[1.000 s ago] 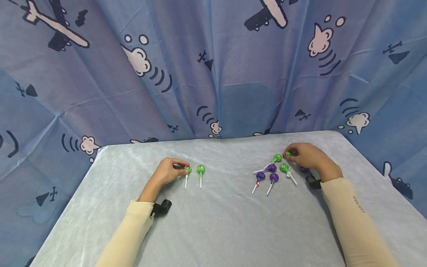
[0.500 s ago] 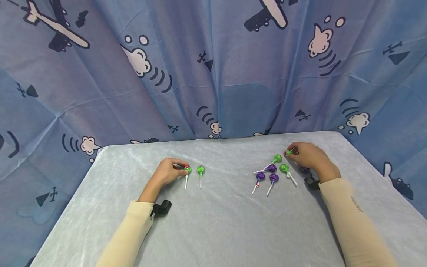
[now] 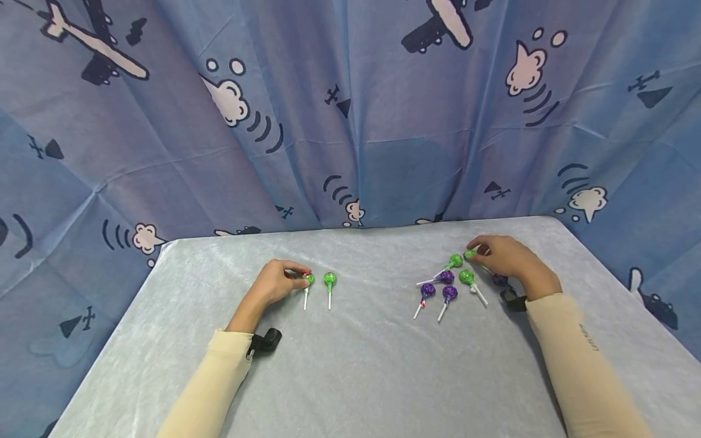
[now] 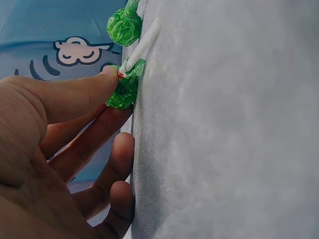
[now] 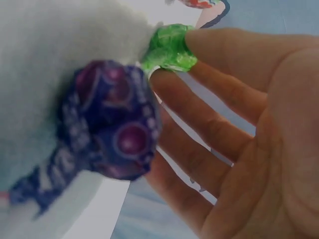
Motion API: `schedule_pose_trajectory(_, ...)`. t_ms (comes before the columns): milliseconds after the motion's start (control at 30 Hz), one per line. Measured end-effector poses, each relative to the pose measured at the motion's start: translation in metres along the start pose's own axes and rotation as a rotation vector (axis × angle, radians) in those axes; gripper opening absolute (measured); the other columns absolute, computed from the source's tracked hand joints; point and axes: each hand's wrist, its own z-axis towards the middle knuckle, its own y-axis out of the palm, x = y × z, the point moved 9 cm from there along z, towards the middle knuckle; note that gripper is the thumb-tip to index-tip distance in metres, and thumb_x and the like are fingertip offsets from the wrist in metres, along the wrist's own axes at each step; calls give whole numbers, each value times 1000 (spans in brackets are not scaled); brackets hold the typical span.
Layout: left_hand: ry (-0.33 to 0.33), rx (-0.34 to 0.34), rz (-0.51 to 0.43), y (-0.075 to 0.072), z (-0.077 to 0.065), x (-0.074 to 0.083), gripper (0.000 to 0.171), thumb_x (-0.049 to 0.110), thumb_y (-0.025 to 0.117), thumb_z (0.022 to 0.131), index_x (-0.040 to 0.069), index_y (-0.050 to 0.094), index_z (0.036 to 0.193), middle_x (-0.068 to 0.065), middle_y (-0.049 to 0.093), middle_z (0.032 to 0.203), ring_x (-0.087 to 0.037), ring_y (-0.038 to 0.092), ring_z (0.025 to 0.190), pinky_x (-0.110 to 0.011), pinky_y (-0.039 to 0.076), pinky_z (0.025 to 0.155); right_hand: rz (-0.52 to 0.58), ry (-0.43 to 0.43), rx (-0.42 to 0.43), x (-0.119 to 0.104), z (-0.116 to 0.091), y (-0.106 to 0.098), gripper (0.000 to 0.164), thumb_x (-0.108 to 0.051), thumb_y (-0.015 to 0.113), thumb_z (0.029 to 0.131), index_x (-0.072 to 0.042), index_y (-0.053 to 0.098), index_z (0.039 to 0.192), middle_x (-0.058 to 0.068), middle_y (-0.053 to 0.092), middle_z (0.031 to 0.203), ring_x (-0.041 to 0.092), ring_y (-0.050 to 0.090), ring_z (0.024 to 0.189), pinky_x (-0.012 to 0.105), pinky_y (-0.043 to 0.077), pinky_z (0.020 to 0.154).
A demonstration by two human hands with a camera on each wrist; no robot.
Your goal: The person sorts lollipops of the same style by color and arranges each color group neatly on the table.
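Note:
On the left side of the table, my left hand [image 3: 278, 281] pinches a green-wrapped lollipop [image 4: 125, 92] between thumb and fingers, its white stick showing. A second green lollipop [image 3: 330, 278] lies just right of it, stick toward me. Over at the right, my right hand [image 3: 506, 255] holds another green lollipop [image 5: 172, 47] by its wrapped head, thumb on one side and fingers on the other. A purple lollipop [image 5: 109, 119] lies beneath that hand, large in the right wrist view and partly hidden by the hand in the head view.
Beside the right hand lie two green lollipops, one at the back [image 3: 455, 261] and one nearer [image 3: 467, 277], and several purple lollipops [image 3: 449, 294]. The grey-white cloth-covered table [image 3: 361, 365] ends at a blue patterned curtain [image 3: 350, 121].
The lollipop in my right hand has turned, so its red patch no longer shows in the head view. That hand dips slightly toward me. My left hand stays put.

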Motion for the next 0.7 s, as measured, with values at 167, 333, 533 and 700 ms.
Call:
schedule_pose_trajectory(167,-9,-4,-10,2,0,-2,24,18,79,84,18,79,108,-7,74,115,-22,66,96,-32,49,77,10,14,-8,1,0,1,37,-26,59,97,-3,63,127,25,67,117,24,66,81,55,49,84)
schedule_pose_trajectory(333,-9,-13,-11,5,0,-3,25,19,80,84,18,79,109,-6,74,115,-21,67,98,-32,49,80,-1,15,-5,3,0,1,39,-27,59,97,-1,63,126,24,68,115,30,65,93,57,48,85)
schedule_pose_trajectory(533,-29,-4,-11,3,0,-3,25,20,80,84,19,79,108,-6,74,114,-21,66,97,-33,49,79,1,9,9,4,2,1,40,-27,57,99,0,62,127,25,67,117,34,65,98,58,49,86)
schedule_pose_trajectory(700,-23,-4,-3,1,1,-2,25,20,80,84,19,79,108,-6,74,114,-21,66,98,-34,50,80,2,24,21,4,5,0,41,-30,57,99,1,62,125,25,67,117,36,64,101,58,48,87)
